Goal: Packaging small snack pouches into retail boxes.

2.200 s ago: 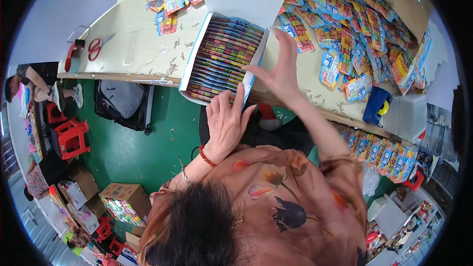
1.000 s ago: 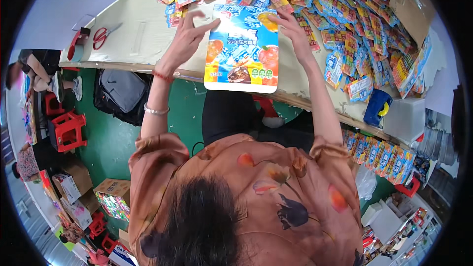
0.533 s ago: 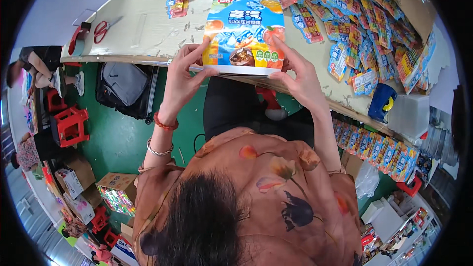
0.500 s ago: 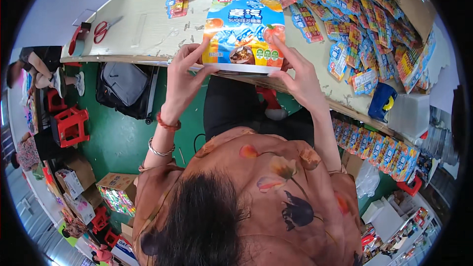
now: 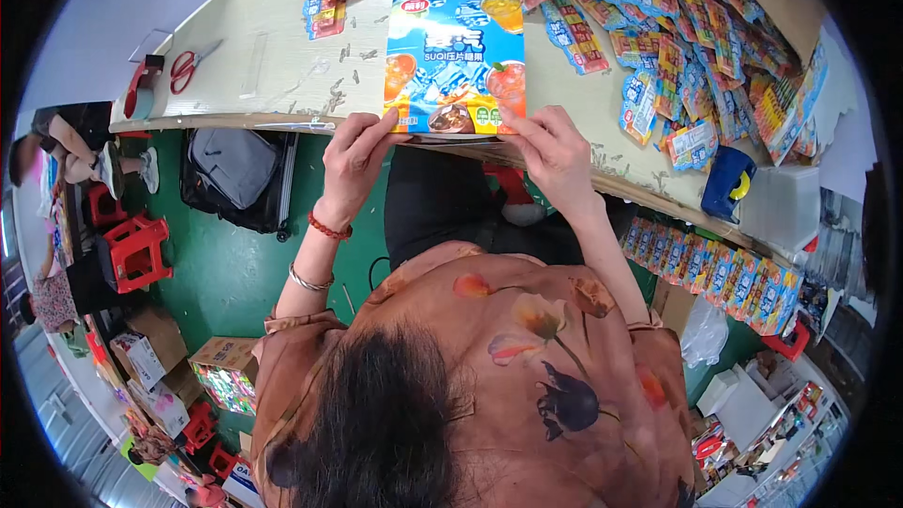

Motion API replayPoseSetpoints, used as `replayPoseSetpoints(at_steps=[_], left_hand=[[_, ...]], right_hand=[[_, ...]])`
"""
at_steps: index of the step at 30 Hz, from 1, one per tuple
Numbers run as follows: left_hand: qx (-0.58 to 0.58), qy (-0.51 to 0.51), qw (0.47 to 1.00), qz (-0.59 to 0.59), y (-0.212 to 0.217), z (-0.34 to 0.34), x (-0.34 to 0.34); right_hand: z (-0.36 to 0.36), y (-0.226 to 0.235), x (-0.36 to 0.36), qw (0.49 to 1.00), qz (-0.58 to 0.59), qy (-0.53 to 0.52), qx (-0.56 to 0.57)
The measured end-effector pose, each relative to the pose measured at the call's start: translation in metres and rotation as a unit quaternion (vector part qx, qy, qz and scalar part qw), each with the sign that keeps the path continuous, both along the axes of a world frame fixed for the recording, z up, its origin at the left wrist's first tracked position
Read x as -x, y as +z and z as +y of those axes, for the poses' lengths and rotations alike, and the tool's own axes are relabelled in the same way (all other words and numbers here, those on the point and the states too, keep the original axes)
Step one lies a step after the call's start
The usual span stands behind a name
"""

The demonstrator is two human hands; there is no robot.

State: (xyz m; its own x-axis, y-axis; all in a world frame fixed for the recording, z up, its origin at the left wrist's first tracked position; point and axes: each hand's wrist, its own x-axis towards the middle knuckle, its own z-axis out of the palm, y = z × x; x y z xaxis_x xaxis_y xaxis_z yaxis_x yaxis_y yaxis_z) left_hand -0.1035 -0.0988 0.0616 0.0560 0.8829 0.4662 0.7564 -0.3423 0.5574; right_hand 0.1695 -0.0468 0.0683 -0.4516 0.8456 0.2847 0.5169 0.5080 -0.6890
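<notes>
Scissors [image 5: 193, 63] far left on the table [image 5: 273, 85], unused. My left hand [image 5: 353, 160] pinches the blue display box [image 5: 454, 61] at its near-left corner, my right hand [image 5: 555, 155] pinches the near-right. Box lies lid-up at the table's near edge, looks closed. Loose sachets [image 5: 696, 47] right: still plenty unboxed.

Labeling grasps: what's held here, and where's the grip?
Both hands, left hand and right hand, hold the flat blue box by its near edge, one at each bottom corner.

Bright, even light, soft shadows, sharp centre, heavy fisheye bending at rim.
</notes>
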Motion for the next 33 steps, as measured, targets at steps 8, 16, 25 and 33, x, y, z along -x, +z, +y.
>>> replayPoseSetpoints(at_steps=[8, 16, 25, 33], left_hand=[[-0.032, -0.238, 0.967, 0.082, 0.007, 0.036, 0.011], [-0.050, -0.270, 0.947, 0.169, -0.008, 0.042, 0.003], [-0.072, -0.189, 0.972, 0.116, -0.012, 0.038, -0.021], [-0.066, -0.096, 0.989, 0.096, -0.014, 0.026, -0.065]], right_hand=[[0.004, -0.016, 0.009, 0.977, -0.025, 0.035, -0.208], [-0.001, -0.043, 0.016, 0.967, 0.016, 0.024, -0.252], [-0.009, -0.026, -0.016, 0.967, 0.178, -0.131, -0.130], [-0.034, -0.017, -0.319, 0.739, -0.072, -0.669, -0.026]])
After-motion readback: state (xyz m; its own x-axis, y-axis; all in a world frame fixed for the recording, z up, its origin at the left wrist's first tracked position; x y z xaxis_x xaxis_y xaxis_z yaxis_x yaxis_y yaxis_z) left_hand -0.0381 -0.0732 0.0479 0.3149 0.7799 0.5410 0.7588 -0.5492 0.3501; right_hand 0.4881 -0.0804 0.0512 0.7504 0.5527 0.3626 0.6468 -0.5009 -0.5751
